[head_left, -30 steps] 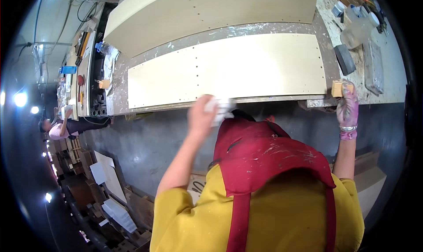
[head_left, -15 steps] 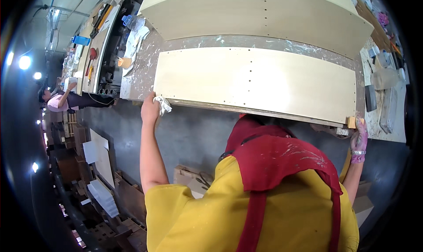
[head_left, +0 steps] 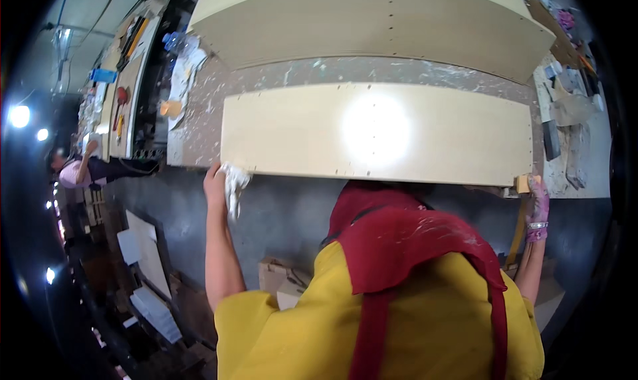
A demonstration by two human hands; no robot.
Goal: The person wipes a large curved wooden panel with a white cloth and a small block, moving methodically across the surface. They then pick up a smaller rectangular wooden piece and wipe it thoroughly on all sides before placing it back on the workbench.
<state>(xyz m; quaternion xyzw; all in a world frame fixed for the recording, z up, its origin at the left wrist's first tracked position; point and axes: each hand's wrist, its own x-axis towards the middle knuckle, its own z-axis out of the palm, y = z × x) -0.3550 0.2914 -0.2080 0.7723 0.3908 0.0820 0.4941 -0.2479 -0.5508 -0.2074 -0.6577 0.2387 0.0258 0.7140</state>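
Currently, my left hand (head_left: 214, 183) pinches white cloth (head_left: 235, 182) beside a pale board (head_left: 286, 131); my right hand (head_left: 539, 197), a tan block (head_left: 522, 184).

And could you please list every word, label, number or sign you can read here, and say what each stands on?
There is no readable text in this view.
Pale board: small dark dots, no lettering to be seen.
Red apron: pale marks, too blurred to make out.
Blue-topped bottle at the left: any label is too small to read.
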